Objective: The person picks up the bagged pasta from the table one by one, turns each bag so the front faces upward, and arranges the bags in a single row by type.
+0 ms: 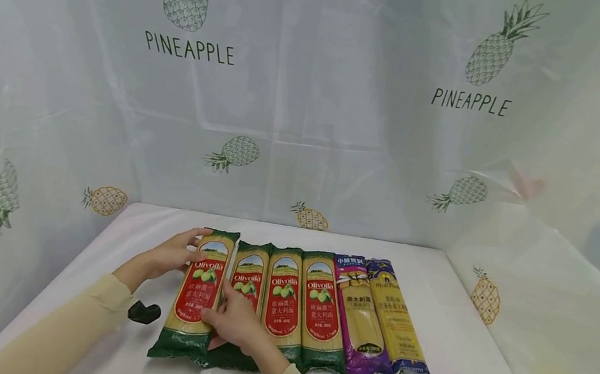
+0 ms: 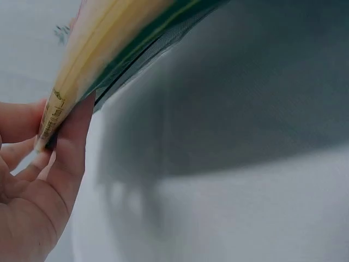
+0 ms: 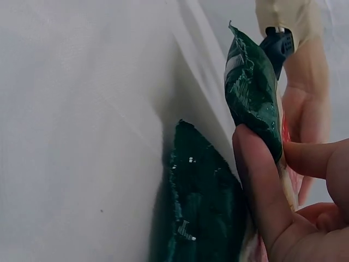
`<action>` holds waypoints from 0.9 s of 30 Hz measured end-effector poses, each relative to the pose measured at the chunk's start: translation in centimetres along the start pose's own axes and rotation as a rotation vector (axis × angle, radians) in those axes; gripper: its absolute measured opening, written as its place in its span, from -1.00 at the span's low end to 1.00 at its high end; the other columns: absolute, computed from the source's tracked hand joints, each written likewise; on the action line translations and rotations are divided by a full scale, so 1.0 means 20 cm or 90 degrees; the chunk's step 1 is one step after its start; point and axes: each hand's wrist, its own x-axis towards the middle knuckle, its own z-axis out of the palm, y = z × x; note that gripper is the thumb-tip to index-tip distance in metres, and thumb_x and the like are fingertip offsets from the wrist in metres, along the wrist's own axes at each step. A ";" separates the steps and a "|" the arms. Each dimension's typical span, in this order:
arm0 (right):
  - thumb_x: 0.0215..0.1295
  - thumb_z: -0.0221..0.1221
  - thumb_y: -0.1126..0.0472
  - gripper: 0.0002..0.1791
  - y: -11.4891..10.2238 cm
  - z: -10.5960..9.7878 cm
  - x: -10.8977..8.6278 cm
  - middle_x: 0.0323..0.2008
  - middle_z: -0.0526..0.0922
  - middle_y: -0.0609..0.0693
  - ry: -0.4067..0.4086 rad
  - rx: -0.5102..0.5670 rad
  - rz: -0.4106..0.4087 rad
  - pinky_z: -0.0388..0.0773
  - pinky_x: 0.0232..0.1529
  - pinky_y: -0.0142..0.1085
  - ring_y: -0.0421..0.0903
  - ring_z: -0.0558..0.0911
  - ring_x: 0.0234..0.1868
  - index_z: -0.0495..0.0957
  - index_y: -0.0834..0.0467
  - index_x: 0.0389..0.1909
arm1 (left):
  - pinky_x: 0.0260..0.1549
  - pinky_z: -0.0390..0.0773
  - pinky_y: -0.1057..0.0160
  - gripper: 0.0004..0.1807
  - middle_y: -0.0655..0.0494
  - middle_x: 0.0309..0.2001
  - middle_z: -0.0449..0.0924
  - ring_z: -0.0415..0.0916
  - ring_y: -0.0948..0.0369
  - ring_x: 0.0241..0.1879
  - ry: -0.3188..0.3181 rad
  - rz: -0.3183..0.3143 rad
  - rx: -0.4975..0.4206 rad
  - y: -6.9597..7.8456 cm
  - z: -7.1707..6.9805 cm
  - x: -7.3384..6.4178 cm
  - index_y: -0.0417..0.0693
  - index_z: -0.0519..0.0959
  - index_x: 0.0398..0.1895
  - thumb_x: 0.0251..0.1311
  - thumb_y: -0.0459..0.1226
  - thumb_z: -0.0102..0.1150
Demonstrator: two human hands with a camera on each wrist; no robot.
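Observation:
A green-ended spaghetti pack [image 1: 198,291] with a red label is held slightly tilted above the table at the left end of a row. My left hand [image 1: 171,257] grips its upper left edge, and in the left wrist view the thumb and fingers [image 2: 71,150] take that edge from both sides. Its lower right edge is pinched by my right hand [image 1: 243,324], with the index finger [image 3: 259,174] behind it in the right wrist view. Beneath and beside it lies a matching spaghetti pack [image 1: 251,268], partly covered by the right hand and the raised pack.
Two more matching packs, a middle one [image 1: 282,294] and another [image 1: 321,300], lie alongside. Further right are a purple pasta pack [image 1: 362,316] and a yellow-and-blue one [image 1: 399,321], both slanted. A pineapple-print curtain [image 1: 313,98] hangs behind the white table [image 1: 459,366].

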 end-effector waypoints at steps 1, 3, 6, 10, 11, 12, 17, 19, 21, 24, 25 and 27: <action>0.48 0.34 0.21 -0.09 0.00 0.01 0.00 -0.55 0.55 0.01 0.002 -0.001 0.001 0.68 -0.60 -0.12 -0.10 0.60 -0.74 0.07 0.24 0.69 | -0.16 0.71 0.08 -0.23 -0.30 0.33 0.24 0.58 -0.01 0.01 -0.001 -0.004 -0.002 -0.02 0.00 0.00 -0.04 0.06 0.70 0.56 -0.28 0.16; 0.47 0.34 0.23 -0.09 0.01 0.02 0.01 -0.57 0.54 0.01 0.005 0.003 0.005 0.68 -0.61 -0.12 -0.14 0.58 -0.76 0.08 0.27 0.68 | -0.14 0.70 0.08 -0.23 -0.30 0.33 0.24 0.57 -0.01 0.03 -0.002 -0.012 -0.003 -0.05 0.00 0.01 -0.04 0.07 0.70 0.56 -0.28 0.16; 0.47 0.36 0.23 -0.11 0.03 0.03 0.02 -0.56 0.56 0.03 0.010 -0.003 0.013 0.67 -0.62 -0.14 -0.12 0.59 -0.76 0.11 0.28 0.67 | -0.06 0.69 0.05 -0.22 -0.30 0.32 0.25 0.55 -0.04 0.09 -0.002 -0.020 0.000 -0.08 0.01 0.01 -0.07 0.07 0.70 0.54 -0.29 0.17; 0.44 0.39 0.22 -0.12 0.04 0.05 0.04 -0.52 0.60 0.06 0.015 -0.019 0.018 0.67 -0.62 -0.15 -0.05 0.65 -0.73 0.18 0.26 0.65 | -0.02 0.67 0.05 -0.20 -0.32 0.30 0.28 0.54 -0.06 0.13 0.002 -0.024 0.002 -0.11 0.02 0.02 -0.13 0.05 0.71 0.51 -0.34 0.15; 0.43 0.39 0.21 -0.13 0.05 0.05 0.04 -0.52 0.60 0.06 0.017 -0.027 0.018 0.66 -0.62 -0.16 -0.05 0.65 -0.73 0.20 0.26 0.65 | -0.02 0.67 0.05 -0.20 -0.32 0.30 0.28 0.55 -0.06 0.13 0.003 -0.026 0.002 -0.12 0.02 0.02 -0.13 0.05 0.71 0.51 -0.34 0.15; 0.43 0.40 0.21 -0.13 0.05 0.05 0.05 -0.53 0.60 0.05 0.018 -0.035 0.018 0.66 -0.63 -0.17 -0.06 0.64 -0.74 0.21 0.25 0.65 | -0.03 0.67 0.06 -0.20 -0.32 0.30 0.29 0.55 -0.06 0.13 0.005 -0.027 0.005 -0.12 0.02 0.02 -0.13 0.04 0.71 0.51 -0.34 0.15; 0.38 0.43 0.16 -0.13 0.04 0.05 0.06 -0.62 0.62 0.03 0.043 -0.144 0.003 0.57 -0.68 -0.30 -0.15 0.57 -0.81 0.28 0.25 0.61 | -0.11 0.65 0.10 -0.20 -0.35 0.30 0.28 0.53 -0.07 0.09 0.009 -0.033 0.024 -0.11 0.03 0.02 -0.14 0.04 0.70 0.50 -0.35 0.15; 0.36 0.45 0.14 -0.13 0.04 0.06 0.07 -0.53 0.71 0.09 0.060 -0.192 0.002 0.53 -0.71 -0.33 -0.16 0.56 -0.82 0.31 0.24 0.60 | -0.15 0.64 0.12 -0.20 -0.35 0.29 0.28 0.53 -0.06 0.06 0.009 -0.034 0.029 -0.11 0.04 0.02 -0.16 0.05 0.70 0.49 -0.36 0.14; 0.35 0.46 0.13 -0.13 0.04 0.06 0.08 -0.37 0.77 0.20 0.071 -0.215 0.007 0.53 -0.73 -0.32 -0.15 0.58 -0.83 0.32 0.22 0.60 | -0.15 0.64 0.13 -0.20 -0.35 0.28 0.29 0.53 -0.06 0.06 0.013 -0.038 0.037 -0.12 0.05 0.03 -0.15 0.06 0.70 0.49 -0.36 0.15; 0.35 0.47 0.13 -0.14 0.03 0.06 0.08 -0.13 0.76 0.31 0.075 -0.219 0.020 0.56 -0.74 -0.28 -0.12 0.60 -0.83 0.34 0.22 0.59 | -0.11 0.64 0.12 -0.21 -0.32 0.27 0.30 0.51 -0.08 0.11 0.023 -0.048 0.047 -0.12 0.05 0.05 -0.10 0.08 0.70 0.49 -0.34 0.17; 0.35 0.47 0.14 -0.14 0.03 0.06 0.07 -0.14 0.75 0.32 0.074 -0.216 0.024 0.56 -0.74 -0.27 -0.11 0.61 -0.82 0.33 0.23 0.59 | -0.08 0.64 0.10 -0.21 -0.32 0.28 0.30 0.50 -0.09 0.13 0.023 -0.048 0.054 -0.12 0.05 0.05 -0.11 0.08 0.70 0.49 -0.34 0.17; 0.35 0.47 0.15 -0.15 0.03 0.06 0.07 -0.13 0.74 0.33 0.079 -0.212 0.026 0.57 -0.75 -0.25 -0.11 0.61 -0.83 0.34 0.25 0.58 | -0.03 0.65 0.06 -0.21 -0.32 0.29 0.30 0.49 -0.12 0.16 0.024 -0.047 0.066 -0.12 0.06 0.06 -0.11 0.08 0.70 0.50 -0.32 0.18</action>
